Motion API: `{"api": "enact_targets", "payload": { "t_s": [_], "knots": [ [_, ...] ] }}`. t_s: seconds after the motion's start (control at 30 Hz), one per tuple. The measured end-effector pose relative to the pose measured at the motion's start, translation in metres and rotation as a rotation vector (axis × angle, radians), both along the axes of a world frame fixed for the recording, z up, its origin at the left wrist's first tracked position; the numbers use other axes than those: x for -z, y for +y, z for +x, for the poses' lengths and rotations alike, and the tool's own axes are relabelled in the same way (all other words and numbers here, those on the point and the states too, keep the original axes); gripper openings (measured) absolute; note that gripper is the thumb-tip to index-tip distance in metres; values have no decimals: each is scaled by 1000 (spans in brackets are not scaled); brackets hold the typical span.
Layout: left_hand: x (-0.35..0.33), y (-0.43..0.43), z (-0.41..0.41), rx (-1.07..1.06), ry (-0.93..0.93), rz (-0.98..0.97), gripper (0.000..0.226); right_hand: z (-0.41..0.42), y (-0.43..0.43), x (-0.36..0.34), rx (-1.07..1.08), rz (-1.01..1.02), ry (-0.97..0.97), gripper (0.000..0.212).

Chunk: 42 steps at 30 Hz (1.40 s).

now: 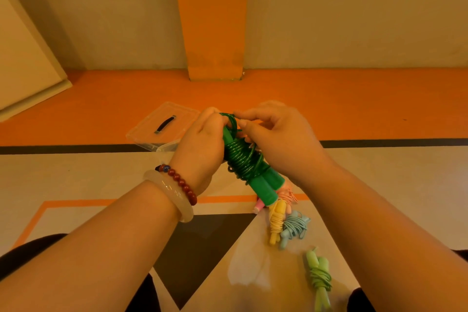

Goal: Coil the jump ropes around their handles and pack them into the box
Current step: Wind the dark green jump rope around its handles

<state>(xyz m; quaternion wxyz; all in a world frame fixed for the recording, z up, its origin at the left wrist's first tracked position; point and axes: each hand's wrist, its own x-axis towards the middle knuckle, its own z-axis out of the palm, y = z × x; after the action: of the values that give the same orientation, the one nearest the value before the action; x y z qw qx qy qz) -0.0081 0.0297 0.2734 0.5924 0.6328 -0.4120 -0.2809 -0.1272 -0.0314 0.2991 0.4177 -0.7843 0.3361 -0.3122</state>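
Observation:
A dark green jump rope (249, 164) with two green handles side by side is held above the floor, most of its cord wound around the handles. My left hand (202, 149) grips the upper end of the handles. My right hand (276, 139) pinches a loop of the green cord at the top. On the floor below lie coiled ropes: a pink one (287, 195), a yellow one (276, 220), a light blue one (295, 229) and a light green one (319, 278). The box is mostly hidden behind my hands.
A clear plastic lid (162, 126) with a black handle lies on the orange floor behind my left hand. An orange pillar (212, 33) and a beige wall stand further back. My knees show at the bottom corners.

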Motion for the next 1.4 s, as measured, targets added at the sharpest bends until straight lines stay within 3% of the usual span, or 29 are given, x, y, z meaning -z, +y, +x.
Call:
{"api": "enact_targets", "payload": {
  "t_s": [0.1,0.17,0.23,0.3,0.4,0.53,0.73,1.0,1.17,1.27,1.4],
  "knots": [
    [-1,7,2,-33,-24,3,28,3,5,6,-47,-142,132,34],
    [1,6,6,-39,112,39,38,5,6,8,-44,-184,145,34],
    [-3,4,2,83,332,51,12,5,4,8,-35,-191,136,25],
    [-6,3,1,66,455,33,11,4,2,8,-29,-199,124,20],
    [-6,6,-4,37,353,25,21,1,4,9,-20,-207,97,16],
    [-10,5,-10,29,376,24,23,-2,5,5,-36,-254,159,18],
    [-9,2,-9,36,414,20,13,1,13,13,44,-174,-69,19],
    [-5,1,-11,-43,428,-31,18,1,10,13,142,-223,-162,18],
    [-5,2,-6,-47,423,-49,16,4,17,16,83,-397,-94,20],
    [-6,2,-7,-49,413,-56,16,4,19,12,45,-273,-113,15],
    [-5,3,-6,-74,403,-49,18,5,17,8,-15,-56,-7,40]
  ]
}}
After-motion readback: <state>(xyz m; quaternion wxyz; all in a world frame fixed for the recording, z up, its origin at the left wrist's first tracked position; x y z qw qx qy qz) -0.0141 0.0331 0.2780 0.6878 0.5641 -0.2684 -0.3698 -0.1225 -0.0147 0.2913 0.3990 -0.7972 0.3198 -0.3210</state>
